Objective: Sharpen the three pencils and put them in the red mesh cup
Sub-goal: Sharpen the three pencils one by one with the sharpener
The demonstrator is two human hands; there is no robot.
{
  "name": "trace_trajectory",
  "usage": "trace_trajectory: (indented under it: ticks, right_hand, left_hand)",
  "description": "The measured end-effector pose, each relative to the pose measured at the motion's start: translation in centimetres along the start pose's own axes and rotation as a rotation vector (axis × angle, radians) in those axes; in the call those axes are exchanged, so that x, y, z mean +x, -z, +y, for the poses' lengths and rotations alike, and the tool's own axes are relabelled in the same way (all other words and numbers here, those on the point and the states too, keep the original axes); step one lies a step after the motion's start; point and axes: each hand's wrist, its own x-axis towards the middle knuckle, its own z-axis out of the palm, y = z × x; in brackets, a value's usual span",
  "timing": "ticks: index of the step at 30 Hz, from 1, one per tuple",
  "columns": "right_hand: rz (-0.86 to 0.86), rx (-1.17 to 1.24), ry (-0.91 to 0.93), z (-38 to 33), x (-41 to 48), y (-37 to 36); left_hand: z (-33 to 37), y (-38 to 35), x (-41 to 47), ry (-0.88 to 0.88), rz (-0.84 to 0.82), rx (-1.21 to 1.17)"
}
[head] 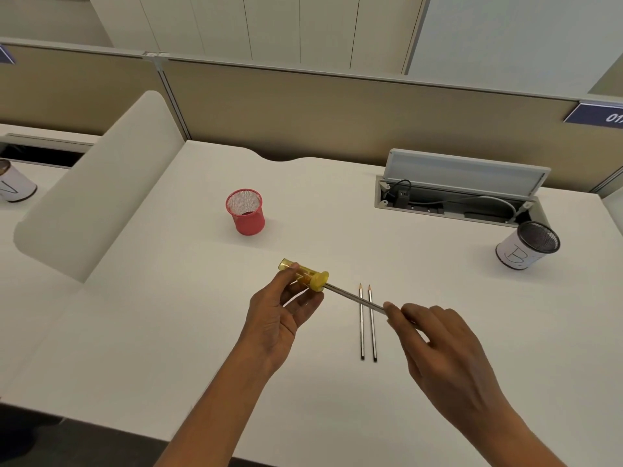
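red mesh cup back-left | labelled cup right | cable tray behind

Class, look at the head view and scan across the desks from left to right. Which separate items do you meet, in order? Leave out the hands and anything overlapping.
White paper-wrapped cup → red mesh cup → yellow sharpener → two loose pencils → black mesh cup marked B.

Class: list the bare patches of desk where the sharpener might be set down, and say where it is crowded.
Bare: between the red cup and the cable tray; left of the left hand, toward the divider; right of the right hand, in front of the black cup. Crowded: the middle, where sharpener, held pencil and two lying pencils meet.
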Motion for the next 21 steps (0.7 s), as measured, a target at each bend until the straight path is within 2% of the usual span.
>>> trace_trajectory:
  ticks: [10,12,14,18,19,20,21]
  right_hand:
    - [0.135,-0.026,-0.024,-0.5,0.5,-1.9]
    - [0.130,0.029,-0.065,-1.2,1.1,-1.3]
    - [0.047,0.271,-0.302,-2.6,1.8,-0.5]
    - [-0.305,1.199,-1.252,-2.0,3.5,0.4]
    - [-0.401,1.365,-1.401,-1.8,3.8,0.5]
    - [-0.457,1.419,-1.444,-1.8,3.9,0.7]
    - [-0.467,1.378,-1.390,-1.8,3.9,0.7]
  left_hand:
    - [0.0,-0.5,-0.3,-0.062,-0.039,0.108]
    - [-0.1,-0.6,-0.2,-0.077,-0.036,0.117]
    - [-0.1,-0.5,-0.1,-0.096,-0.037,0.134]
    - [-0.1,-0.4,0.1,-0.122,-0.037,0.197]
    - [-0.2,-0.3,0.2,-0.124,-0.037,0.213]
    - [-0.3,-0.2,0.2,-0.124,-0.034,0.224]
    - [-0.4,-0.1,0.3,-0.122,-0.027,0.228]
